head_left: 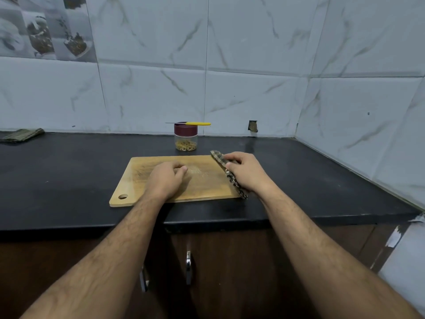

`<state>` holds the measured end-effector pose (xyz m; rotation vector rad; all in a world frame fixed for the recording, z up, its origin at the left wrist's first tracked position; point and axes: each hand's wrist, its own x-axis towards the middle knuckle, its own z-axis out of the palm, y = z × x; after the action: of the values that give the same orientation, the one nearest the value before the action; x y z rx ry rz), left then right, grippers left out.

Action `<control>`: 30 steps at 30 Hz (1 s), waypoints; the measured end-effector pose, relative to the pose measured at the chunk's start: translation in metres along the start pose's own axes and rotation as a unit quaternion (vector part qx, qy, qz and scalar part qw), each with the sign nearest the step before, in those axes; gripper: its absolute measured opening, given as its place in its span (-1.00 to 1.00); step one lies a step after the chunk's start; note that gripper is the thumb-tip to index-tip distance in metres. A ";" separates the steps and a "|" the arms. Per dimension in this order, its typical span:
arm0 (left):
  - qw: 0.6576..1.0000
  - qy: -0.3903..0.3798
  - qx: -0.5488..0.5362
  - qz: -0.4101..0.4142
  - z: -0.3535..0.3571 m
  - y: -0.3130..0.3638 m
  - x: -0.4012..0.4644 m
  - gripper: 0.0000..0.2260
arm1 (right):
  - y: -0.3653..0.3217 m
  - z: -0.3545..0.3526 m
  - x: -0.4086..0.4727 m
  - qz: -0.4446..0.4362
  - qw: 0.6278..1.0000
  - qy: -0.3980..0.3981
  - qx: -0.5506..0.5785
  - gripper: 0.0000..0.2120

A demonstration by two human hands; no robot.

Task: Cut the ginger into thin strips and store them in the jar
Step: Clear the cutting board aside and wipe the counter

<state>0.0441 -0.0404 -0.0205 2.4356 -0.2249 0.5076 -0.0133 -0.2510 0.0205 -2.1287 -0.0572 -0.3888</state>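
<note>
1. The right hand (244, 171) has its fingers curled round a crumpled checked brown-and-cream cloth (230, 176), gripping it against the right-hand end of the pale rectangular wooden chopping board (142, 180). The cloth trails from under the palm down towards the board's near corner.
2. The left hand (166, 179) lies just beside it, to its left, resting on the middle of the board with fingers loosely curled and nothing visible in them; whether the fingertips press the wood I cannot tell.
3. Between the two hands the board shows only a faint pale smear of residue. No whole piece of ginger lies on it.
4. Beyond both hands, past the board's far edge, stands the small clear jar with a maroon screw lid (185, 137). The thin tan ginger strips (185, 145) sit in its bottom, and the lid is on.
5. Across that lid lies the yellow-handled knife (192, 123), blade pointing left.
6. Everything rests on the black stone counter (57, 171).
7. Judged from this, cutting and storing look finished; the step in hand is wiping the board.
8. The next move probably calls for sweeping the cloth leftwards across the residue while the left hand steadies the board or lifts clear.
</note>
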 end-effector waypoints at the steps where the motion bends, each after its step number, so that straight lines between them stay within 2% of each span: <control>1: 1.000 0.006 -0.012 0.003 0.000 0.000 0.000 -0.69 | 0.002 0.000 0.003 0.008 1.000 0.014 0.027 -0.70; 4: 0.998 0.040 -0.039 0.009 -0.004 0.000 -0.003 -0.71 | 0.003 0.001 0.009 0.048 0.989 0.048 0.134 -0.77; 7: 0.997 0.043 -0.058 0.011 -0.007 -0.001 -0.003 -0.72 | 0.002 -0.003 0.012 0.111 0.955 0.049 0.271 -0.80; 10: 0.996 0.045 -0.072 0.011 -0.013 -0.002 -0.004 -0.74 | 0.004 -0.008 0.014 0.120 0.944 0.053 0.302 -0.80; 12: 0.995 0.053 -0.078 0.012 -0.017 -0.003 -0.005 -0.76 | 0.006 -0.014 0.016 0.090 0.964 0.085 0.236 -0.79; 15: 0.996 0.053 -0.070 0.015 -0.020 0.000 -0.008 -0.78 | 0.005 -0.027 0.022 0.015 0.989 0.139 0.054 -0.74; 18: 0.998 0.037 -0.045 0.024 -0.019 0.005 -0.011 -0.77 | 0.010 -0.034 0.030 -0.008 0.978 0.153 -0.144 -0.72; 21: 0.998 0.033 -0.040 0.030 -0.021 0.008 -0.011 -0.77 | 0.024 -0.034 0.029 0.026 0.951 0.110 -0.288 -0.73; 28: 0.999 0.038 -0.019 0.005 -0.034 -0.002 -0.013 -0.76 | 0.048 -0.021 0.012 0.066 0.921 0.041 -0.383 -0.75; 30: 0.999 0.038 -0.011 -0.015 -0.039 -0.007 -0.014 -0.75 | 0.043 -0.019 0.013 0.064 0.916 0.053 -0.392 -0.79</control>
<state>0.0218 -0.0098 -0.0019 2.3885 -0.1611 0.5802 0.0026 -0.2925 -0.0010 -2.8728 0.3573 -0.5050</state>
